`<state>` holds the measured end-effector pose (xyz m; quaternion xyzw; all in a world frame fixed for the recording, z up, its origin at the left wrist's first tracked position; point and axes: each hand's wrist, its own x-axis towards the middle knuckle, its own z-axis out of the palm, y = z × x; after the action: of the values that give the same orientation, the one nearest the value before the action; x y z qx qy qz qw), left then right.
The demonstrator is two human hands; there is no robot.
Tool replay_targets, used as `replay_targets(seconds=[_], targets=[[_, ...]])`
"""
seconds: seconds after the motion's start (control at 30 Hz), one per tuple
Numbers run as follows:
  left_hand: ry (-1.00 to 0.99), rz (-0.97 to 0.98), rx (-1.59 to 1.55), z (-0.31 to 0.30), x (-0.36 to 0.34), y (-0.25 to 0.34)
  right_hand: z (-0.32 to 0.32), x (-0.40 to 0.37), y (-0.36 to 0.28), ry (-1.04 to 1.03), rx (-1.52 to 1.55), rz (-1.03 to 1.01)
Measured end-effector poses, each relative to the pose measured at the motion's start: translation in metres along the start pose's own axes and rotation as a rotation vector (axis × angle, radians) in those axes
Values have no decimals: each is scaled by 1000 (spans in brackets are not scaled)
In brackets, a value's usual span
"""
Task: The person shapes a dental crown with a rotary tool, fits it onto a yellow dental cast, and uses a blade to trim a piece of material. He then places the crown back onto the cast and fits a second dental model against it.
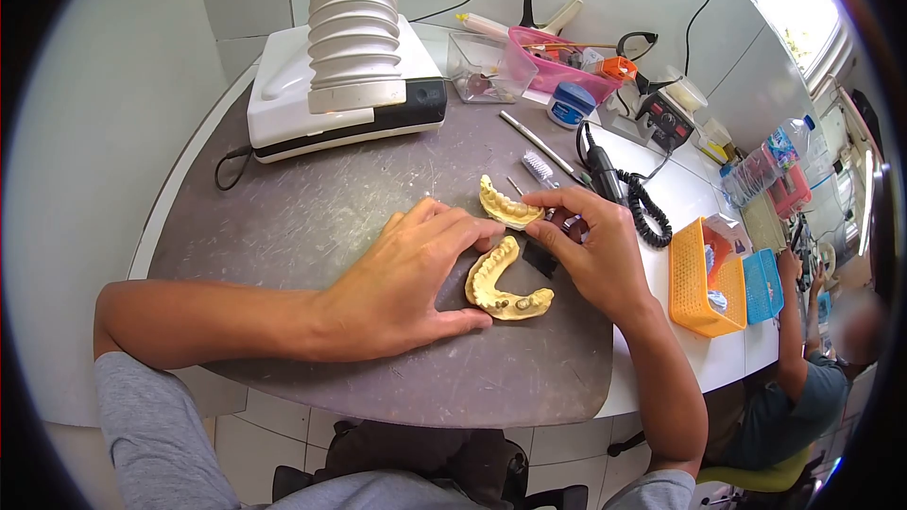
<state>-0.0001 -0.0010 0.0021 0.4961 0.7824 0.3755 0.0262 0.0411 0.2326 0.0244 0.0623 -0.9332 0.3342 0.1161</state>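
Note:
Two yellow plaster dental casts lie on the dark grey round table (312, 217). My left hand (406, 279) rests flat on the table, its fingers touching the nearer horseshoe-shaped cast (501, 288). My right hand (590, 246) pinches the farther cast (505, 208) by its right end, holding it at the table surface. A small dark object sits under my right fingers, too hidden to name.
A white and black machine (345, 85) with a ribbed hose stands at the back. A small brush (537, 167), a black handpiece with coiled cord (614, 184), a blue jar (570, 104), pink tray (557, 61) and orange basket (704, 279) lie right. Another person (803, 387) sits at far right.

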Motion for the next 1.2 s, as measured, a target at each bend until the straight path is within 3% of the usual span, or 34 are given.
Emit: replay_targets(seconds=[0.2, 0.47, 0.57, 0.63, 0.73, 1.13, 1.2], targets=[[-4, 9, 53, 1, 1, 1, -6, 1, -2, -23, -48, -62], [-20, 20, -7, 0, 2, -4, -13, 1, -1, 156, 49, -33], [20, 31, -50, 0, 2, -5, -12, 0, -7, 119, -111, -132], [-6, 12, -36, 1, 2, -6, 0, 1, -3, 134, -202, -342], [22, 35, -9, 2, 3, -6, 8, 6, 4, 74, -255, -412], [-20, -12, 44, 3, 4, -1, 11, 10, 6, 81, -273, -380], [-31, -13, 42, 1, 5, 0, 12, 10, 4, 73, -181, -240]])
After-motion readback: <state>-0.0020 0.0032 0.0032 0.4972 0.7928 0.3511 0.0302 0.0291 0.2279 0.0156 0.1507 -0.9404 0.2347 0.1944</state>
